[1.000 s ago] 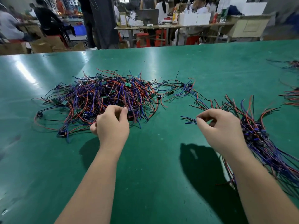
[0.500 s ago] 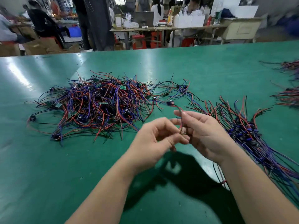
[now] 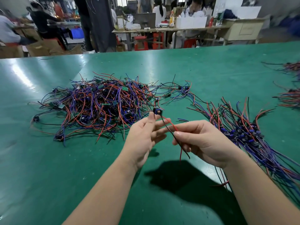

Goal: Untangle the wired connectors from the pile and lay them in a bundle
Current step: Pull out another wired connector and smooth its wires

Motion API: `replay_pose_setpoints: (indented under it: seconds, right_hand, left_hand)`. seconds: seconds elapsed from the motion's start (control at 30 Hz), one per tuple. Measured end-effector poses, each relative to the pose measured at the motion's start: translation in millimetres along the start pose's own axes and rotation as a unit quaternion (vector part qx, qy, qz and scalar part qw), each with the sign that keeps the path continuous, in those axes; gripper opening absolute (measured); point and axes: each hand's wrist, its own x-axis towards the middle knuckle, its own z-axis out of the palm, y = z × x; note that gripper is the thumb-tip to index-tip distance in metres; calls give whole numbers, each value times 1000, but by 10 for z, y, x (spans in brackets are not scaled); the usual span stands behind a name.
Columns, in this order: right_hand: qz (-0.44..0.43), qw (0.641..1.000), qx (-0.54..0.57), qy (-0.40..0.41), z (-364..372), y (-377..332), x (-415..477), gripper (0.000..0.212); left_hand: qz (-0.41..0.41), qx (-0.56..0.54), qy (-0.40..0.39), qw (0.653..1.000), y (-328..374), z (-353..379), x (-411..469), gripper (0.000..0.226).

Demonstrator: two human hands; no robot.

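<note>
On the green table (image 3: 194, 70), the tangled pile (image 3: 100, 111) left of centre is large, while the bundle (image 3: 243, 135) laid at the right already holds many pieces, so the job looks roughly midway. Between them, above the table, the left hand (image 3: 142, 140) pinches one freed wired connector (image 3: 157, 111) by its head and the right hand (image 3: 203, 143) pinches its red and black leads.

This is an electronics assembly workshop. A long green worktable (image 3: 194, 70) carries heaps of wired connectors (image 3: 100, 108) (red, blue and black leads). Behind it, workers (image 3: 43, 21) sit at cluttered benches (image 3: 162, 29).
</note>
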Motion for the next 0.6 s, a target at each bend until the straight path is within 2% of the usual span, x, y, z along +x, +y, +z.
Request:
replay_pose_setpoints:
  seconds: [0.1, 0.2, 0.27, 0.37, 0.47, 0.53, 0.6]
  right_hand:
    - [22, 999, -43, -19, 35, 39, 2, 24]
    - [51, 997, -65, -10, 57, 46, -9, 20]
    - [50, 996, -54, 46, 48, 42, 22, 12]
    - [28, 989, 21, 141, -10, 15, 81, 16]
    - [23, 993, 48, 103, -27, 9, 72, 31]
    - [32, 997, 42, 59, -2, 16, 52, 29]
    - [40, 997, 44, 47, -15, 19, 51, 22]
  left_hand:
    - [32, -108, -14, 994, 58, -14, -19, 32]
    - [39, -141, -23, 989, 102, -42, -20, 30]
    - [32, -138, -31, 989, 122, -46, -30, 29]
    - [-15, -81, -65, 994, 137, -23, -77, 28]
    - [-83, -29, -97, 991, 100, 22, -129, 47]
    - [-123, -8, -99, 987, 57, 36, -140, 59]
    - [-143, 17, -103, 984, 35, 29, -142, 61]
